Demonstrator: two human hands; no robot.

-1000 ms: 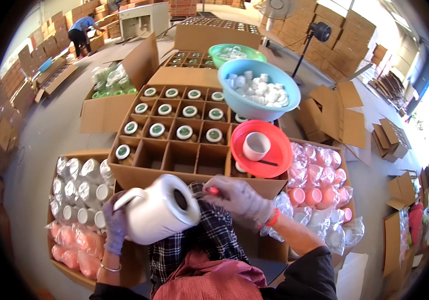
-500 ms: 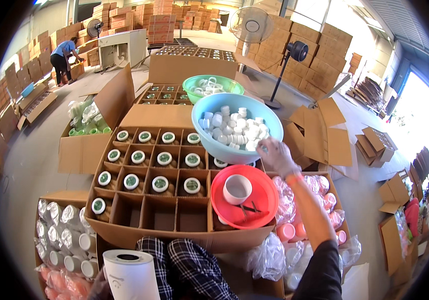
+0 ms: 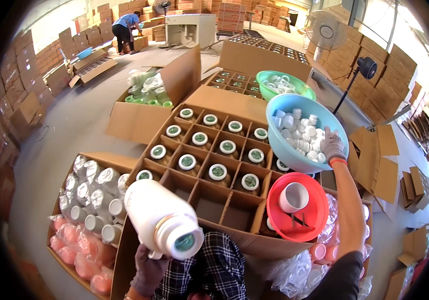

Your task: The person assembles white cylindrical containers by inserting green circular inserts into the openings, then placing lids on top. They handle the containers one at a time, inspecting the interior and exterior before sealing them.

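My gloved left hand [image 3: 150, 270] is closed round the side handle of a white flask [image 3: 162, 212]. The flask lies tilted, its neck toward me, with a green disc inside the white mouth. At the right rim of a light blue basin [image 3: 279, 145], my gloved right hand [image 3: 332, 145] reaches over with fingers extended toward small white caps [image 3: 302, 132]. I see nothing held in it. Before me stands a divided carton [image 3: 244, 240]. Several white-rimmed flasks with green centres [image 3: 218, 172] stand in its cells; some front cells show bare cardboard.
A red basin [image 3: 319, 200] holding a white cup [image 3: 293, 197] sits on the carton's right corner. A green basin [image 3: 307, 90] stands beyond the blue one. Wrapped silver and pink parts [image 3: 94, 200] fill a box at left. Standing fans and a bending person [image 3: 124, 30] are farther off.
The flask, upright by my left leg before, is now raised and tipped with its mouth toward me. My right hand stays at the blue basin. The view has swung left.
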